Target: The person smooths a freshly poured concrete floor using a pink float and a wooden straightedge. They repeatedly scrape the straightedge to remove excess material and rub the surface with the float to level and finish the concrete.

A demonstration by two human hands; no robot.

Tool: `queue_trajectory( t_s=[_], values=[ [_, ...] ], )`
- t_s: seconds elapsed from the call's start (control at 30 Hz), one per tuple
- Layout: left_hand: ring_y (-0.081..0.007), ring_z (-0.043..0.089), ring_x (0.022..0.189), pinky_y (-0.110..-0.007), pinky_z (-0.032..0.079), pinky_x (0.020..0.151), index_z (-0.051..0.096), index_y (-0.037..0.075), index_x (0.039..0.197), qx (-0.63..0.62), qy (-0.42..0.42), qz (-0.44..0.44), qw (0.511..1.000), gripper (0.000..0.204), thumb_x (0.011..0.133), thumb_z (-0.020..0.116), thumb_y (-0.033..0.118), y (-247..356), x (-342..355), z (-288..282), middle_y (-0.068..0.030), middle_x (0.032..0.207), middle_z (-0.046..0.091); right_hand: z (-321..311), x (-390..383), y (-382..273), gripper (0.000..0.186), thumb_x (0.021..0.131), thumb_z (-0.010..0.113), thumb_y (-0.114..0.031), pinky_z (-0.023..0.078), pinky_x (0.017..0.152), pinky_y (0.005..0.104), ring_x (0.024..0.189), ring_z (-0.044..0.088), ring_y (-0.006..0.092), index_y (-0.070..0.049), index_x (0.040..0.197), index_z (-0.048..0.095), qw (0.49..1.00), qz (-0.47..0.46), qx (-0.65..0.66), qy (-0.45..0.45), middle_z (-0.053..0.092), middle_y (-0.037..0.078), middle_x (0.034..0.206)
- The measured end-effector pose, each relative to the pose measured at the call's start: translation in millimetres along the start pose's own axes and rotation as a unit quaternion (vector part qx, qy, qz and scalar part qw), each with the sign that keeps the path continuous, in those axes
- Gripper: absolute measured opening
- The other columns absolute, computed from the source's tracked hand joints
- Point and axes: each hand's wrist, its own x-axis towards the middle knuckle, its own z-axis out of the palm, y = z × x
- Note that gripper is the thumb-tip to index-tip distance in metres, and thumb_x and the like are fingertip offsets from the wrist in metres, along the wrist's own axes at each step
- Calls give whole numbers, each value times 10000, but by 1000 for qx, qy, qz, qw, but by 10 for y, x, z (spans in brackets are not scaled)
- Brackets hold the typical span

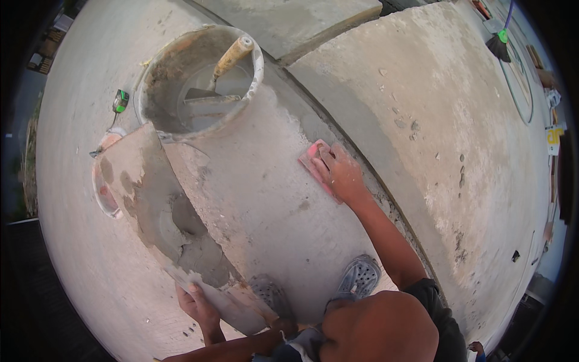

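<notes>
My right hand (345, 175) is closed over a flat, pink rectangular float (313, 158). The float rests on the grey concrete, beside the damp strip along a long, narrow gap. At lower left my left hand (201, 306) grips the near edge of a long board (134, 148), its thumb on top. Wet grey mortar (202, 250) is spread over the board's middle and near part. Beyond the board stands a round, cement-stained tub (259, 75) with greyish water in it. A trowel (234, 55) with a worn wooden handle leans inside the tub.
A green and black tape measure (121, 101) lies left of the tub. Partly under the board is a pale round container (104, 187). A raised concrete slab (416, 78) lies beyond the gap. A broom (499, 47) is at far right. My clogs (363, 274) stand near the board.
</notes>
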Motion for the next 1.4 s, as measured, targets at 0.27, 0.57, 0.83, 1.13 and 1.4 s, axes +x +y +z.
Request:
queue_trajectory(
  t_s=[0.27,0.57,0.83,1.13,1.4],
  values=[
    [-146,590,1051,-286,456,945,483,-74,1394,4,9,3,1000,442,1099,498,255,63,-4,45,-114,1224,631,-322,196,12,404,1026,596,-366,516,799,469,918,638,366,-125,1339,677,995,68,66,-40,610,169,997],
    [-163,593,1118,-318,461,992,500,-48,1383,23,4,6,1000,434,1106,494,287,72,-45,3,-120,1255,630,-214,169,-74,391,1037,563,-371,498,852,476,951,628,369,-103,1274,721,977,19,151,-151,618,194,966],
    [-172,586,1135,-329,460,1001,494,-46,1392,12,4,14,1000,430,1108,484,277,75,-31,20,-127,1281,614,-60,989,107,414,1038,556,-390,488,865,482,954,627,391,-76,1231,743,993,58,106,1,649,231,993],
    [-188,594,1146,-331,460,1001,484,-72,1383,-2,17,7,1000,437,1105,477,266,36,-46,6,-150,1288,615,-199,85,-140,411,1025,585,-377,501,837,438,910,629,344,-78,1273,721,957,27,238,-163,629,178,981],
    [-188,598,1135,-338,467,993,493,-73,1366,16,27,11,999,440,1107,480,284,37,-16,31,-154,1270,622,-282,-468,-74,379,937,741,-284,519,693,414,842,612,294,-63,1243,713,993,33,102,46,590,123,951]
  ],
)
